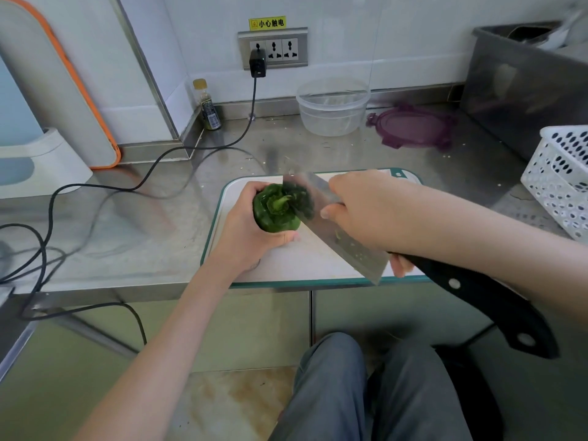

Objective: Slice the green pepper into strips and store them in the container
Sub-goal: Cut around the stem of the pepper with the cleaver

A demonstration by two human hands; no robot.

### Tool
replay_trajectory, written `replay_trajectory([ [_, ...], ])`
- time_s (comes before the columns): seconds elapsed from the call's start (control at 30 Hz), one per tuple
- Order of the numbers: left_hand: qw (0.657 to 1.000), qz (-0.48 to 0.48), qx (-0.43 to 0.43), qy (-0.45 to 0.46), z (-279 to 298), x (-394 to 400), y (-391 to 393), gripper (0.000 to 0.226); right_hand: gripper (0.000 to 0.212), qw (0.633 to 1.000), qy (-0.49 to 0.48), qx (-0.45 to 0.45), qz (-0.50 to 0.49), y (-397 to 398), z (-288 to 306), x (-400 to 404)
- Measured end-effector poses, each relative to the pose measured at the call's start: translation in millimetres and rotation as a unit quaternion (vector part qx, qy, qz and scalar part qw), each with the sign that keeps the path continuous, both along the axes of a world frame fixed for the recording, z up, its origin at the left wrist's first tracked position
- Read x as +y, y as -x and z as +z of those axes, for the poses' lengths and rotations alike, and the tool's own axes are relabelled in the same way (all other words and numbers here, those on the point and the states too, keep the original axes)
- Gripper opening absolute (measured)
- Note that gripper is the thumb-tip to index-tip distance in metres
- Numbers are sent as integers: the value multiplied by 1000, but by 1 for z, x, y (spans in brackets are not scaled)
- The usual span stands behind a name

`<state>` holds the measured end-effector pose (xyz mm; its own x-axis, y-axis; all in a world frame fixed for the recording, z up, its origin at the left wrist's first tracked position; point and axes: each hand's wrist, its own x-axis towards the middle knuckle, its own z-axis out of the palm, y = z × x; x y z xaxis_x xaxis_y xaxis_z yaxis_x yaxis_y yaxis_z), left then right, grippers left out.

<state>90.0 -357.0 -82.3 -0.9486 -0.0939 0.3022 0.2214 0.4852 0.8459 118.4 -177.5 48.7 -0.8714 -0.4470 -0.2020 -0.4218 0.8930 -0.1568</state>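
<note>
Nearest to me are my grey-trousered knees (pixel 366 386), cut off at the bottom edge. Just above them the long black riveted handle (pixel 496 308) of the broad steel cleaver (pixel 337 224) sticks out past the counter edge. My right hand (pixel 366 214) lies over the blade itself rather than the handle, thumb against its flat; the fingers go behind the steel, so I cannot tell how tightly they close. The blade runs diagonally, its far end up at the pepper, blurred there.

My left hand (pixel 251 230) is wrapped round the dark green bell pepper (pixel 275 208), which sits on the white teal-rimmed cutting board (pixel 302 259). The pepper's stem end faces up toward me; my palm hides its lower body.

Further back on the steel counter (pixel 127 224) stands the clear round plastic container (pixel 332 106), uncovered, with its purple lid (pixel 413 125) flat beside it. A white perforated basket (pixel 560 183) is cut off at right.
</note>
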Motion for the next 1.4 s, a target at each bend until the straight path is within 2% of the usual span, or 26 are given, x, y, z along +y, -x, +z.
replay_trajectory([
  [0.13, 1000, -4, 4, 25, 0, 1, -3, 73, 39, 1000, -23, 8, 10, -5, -2, 6],
  [0.4, 1000, -8, -9, 8, 1, -2, 1, 72, 38, 1000, 9, 13, -4, -3, -4, 9],
  [0.5, 1000, -12, -22, -5, -1, -6, 4, 73, 32, 999, 22, 23, -21, -9, -15, 13],
  [0.6, 999, -7, -30, -12, -1, -8, 5, 71, 39, 998, 52, 43, -18, -9, -22, 7],
  [0.73, 1000, -4, -25, -11, -2, -7, 4, 72, 33, 998, 56, 23, -29, -5, -21, 11],
  [0.9, 1000, 2, -14, -3, 0, -5, 1, 73, 41, 998, 37, 20, -35, 2, -15, 14],
  [1.03, 1000, 7, 9, 13, 2, 0, -2, 74, 39, 998, 57, 12, -33, 7, -17, 24],
  [1.17, 1000, 4, 26, 12, 3, -2, -3, 74, 29, 992, 92, 12, -85, 19, -16, 56],
  [1.23, 999, 0, 25, 20, 3, -2, -3, 75, 26, 976, 157, -33, -148, 28, -28, 71],
  [1.3, 999, -5, 26, 26, 3, -1, -4, 76, 33, 954, 204, -70, -208, 40, -49, 79],
  [1.37, 1000, -9, 23, 18, 5, 0, -5, 76, 37, 939, 235, -88, -237, 52, -69, 81],
  [1.4, 1000, -10, 21, 13, 6, 1, -7, 74, 31, 935, 246, -89, -240, 58, -75, 79],
])
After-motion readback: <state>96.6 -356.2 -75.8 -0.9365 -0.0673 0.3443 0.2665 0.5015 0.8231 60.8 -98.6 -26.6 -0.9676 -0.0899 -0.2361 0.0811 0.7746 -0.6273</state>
